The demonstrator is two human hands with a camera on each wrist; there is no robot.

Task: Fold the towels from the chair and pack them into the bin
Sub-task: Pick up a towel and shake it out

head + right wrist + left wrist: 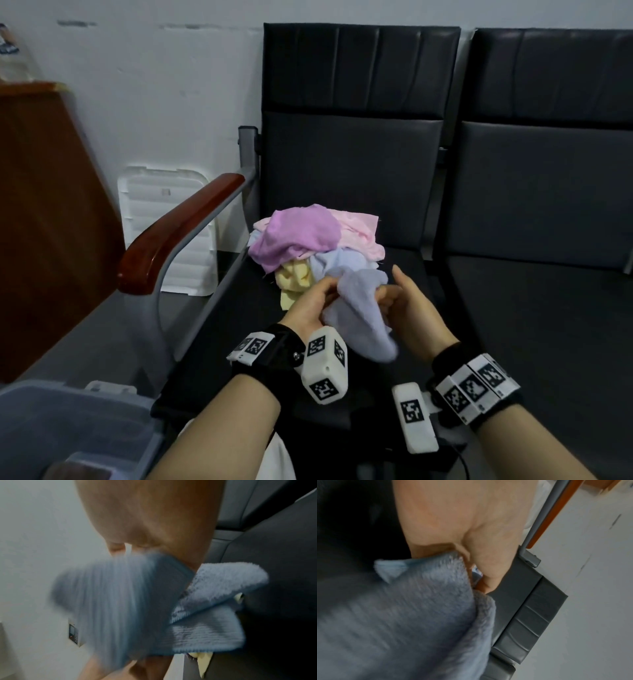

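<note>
A pale blue towel [359, 315] hangs crumpled above the black chair seat [394, 394], held between both hands. My left hand [313, 301] grips its left side, fingers curled into the cloth. My right hand [400, 301] pinches the right side, its thumb raised. Close up, the left wrist view shows the same blue towel [412, 615] under my left hand [462, 534], and the right wrist view shows the blue towel [128, 601] blurred below my right hand [154, 520]. Behind the hands lies a pile of towels [308, 240]: purple, pink, yellow and light blue. The clear bin [61, 421] stands at the lower left.
A wooden armrest [178, 233] on a grey metal frame borders the chair's left side. A second black chair [548, 240] stands to the right. A white foam panel [171, 222] leans on the wall, and a brown wooden board [44, 205] stands at the left.
</note>
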